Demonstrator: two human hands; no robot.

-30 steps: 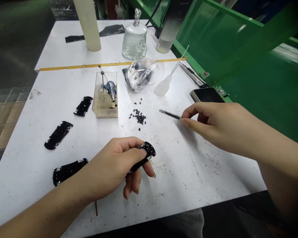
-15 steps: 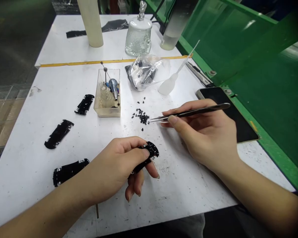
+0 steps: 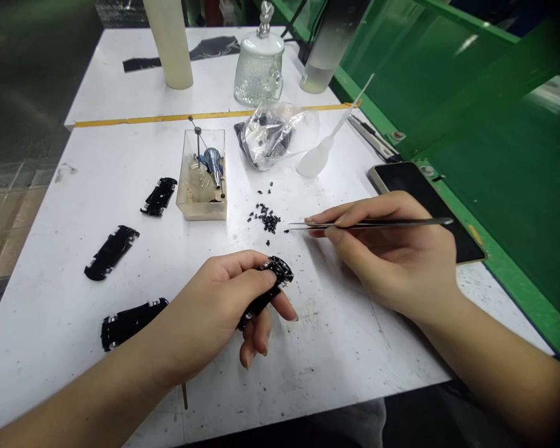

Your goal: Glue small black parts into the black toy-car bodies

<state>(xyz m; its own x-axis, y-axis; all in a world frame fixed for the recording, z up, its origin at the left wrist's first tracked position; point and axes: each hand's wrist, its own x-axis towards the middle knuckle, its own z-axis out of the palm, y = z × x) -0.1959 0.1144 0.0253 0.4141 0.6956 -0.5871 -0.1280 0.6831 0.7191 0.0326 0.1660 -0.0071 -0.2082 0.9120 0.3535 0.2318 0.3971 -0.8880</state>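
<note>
My left hand (image 3: 233, 298) is closed around a black plastic toy-car chassis (image 3: 280, 269), thumb on top and fingers beneath. In my right hand (image 3: 387, 255) is a pair of metal tweezers (image 3: 368, 223), held between thumb and fingers. Their slightly parted tips point left, above a single tiny black part (image 3: 286, 231). Just left of the tips lies a loose pile of tiny black parts (image 3: 268, 219). Similar black chassis pieces lie at the left: an upper one (image 3: 159, 196), a middle one (image 3: 112, 252) and a lower one (image 3: 130, 322), partly hidden by my left forearm.
Behind the pile stand a clear box (image 3: 203, 211) with a small jar and tools, a plastic bag (image 3: 270, 137) of dark parts and a white squeeze bottle (image 3: 315, 158). A phone (image 3: 420, 180) lies by the green partition (image 3: 448, 93). Farther back is a glass mug (image 3: 259, 68).
The tweezers have shifted a little right and levelled out, away from the pile. One tiny black part now sits farther right. My left hand has risen slightly with the chassis.
</note>
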